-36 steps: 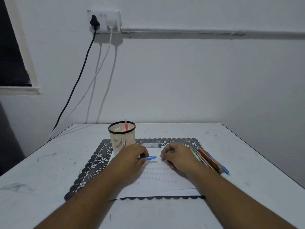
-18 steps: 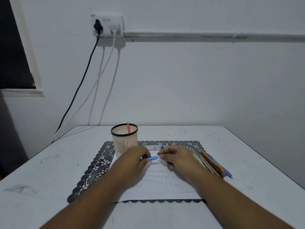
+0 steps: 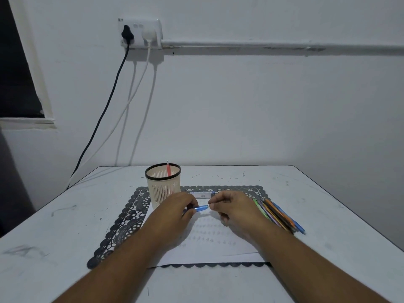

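Newly reached by the right grip [image 3: 234, 209], the blue pen [image 3: 201, 208] is being pinched by it and clasped by the left grip [image 3: 175, 212]; other pens [image 3: 277, 215] are being left beside the cup [image 3: 162, 184].

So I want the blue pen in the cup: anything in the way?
Nothing visible. The left hand holds the translucent blue plastic pen just beside the cream slotted plastic cup; its open top holds one red pen.

Dim, bluish, even light — soft shadows, wide-angle bending at edges.
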Demonstrator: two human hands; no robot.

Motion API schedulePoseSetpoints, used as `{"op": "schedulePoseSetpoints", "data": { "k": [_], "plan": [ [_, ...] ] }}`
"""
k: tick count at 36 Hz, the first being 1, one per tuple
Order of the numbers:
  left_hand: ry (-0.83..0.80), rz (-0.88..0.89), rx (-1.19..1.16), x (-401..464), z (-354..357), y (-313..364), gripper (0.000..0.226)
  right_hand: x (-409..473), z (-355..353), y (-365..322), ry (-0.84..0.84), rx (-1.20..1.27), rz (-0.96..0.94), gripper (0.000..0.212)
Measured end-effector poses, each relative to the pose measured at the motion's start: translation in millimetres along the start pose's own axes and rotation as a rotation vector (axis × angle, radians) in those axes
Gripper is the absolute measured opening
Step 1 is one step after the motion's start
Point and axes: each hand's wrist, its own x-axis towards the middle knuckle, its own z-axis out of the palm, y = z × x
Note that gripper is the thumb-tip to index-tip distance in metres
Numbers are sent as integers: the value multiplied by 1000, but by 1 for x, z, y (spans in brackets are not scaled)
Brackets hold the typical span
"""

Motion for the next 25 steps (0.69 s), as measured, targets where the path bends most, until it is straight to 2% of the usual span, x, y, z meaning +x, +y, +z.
{"op": "schedulePoseSetpoints", "data": {
  "k": [20, 25],
  "plan": [
    [14, 21, -15, 1, -1, -6, 10, -5, 1, -5, 8, -15, 17, 6],
    [25, 12, -24, -1, 0, -5, 11, -11, 1, -9, -6, -96, -33, 7]
  ]
}}
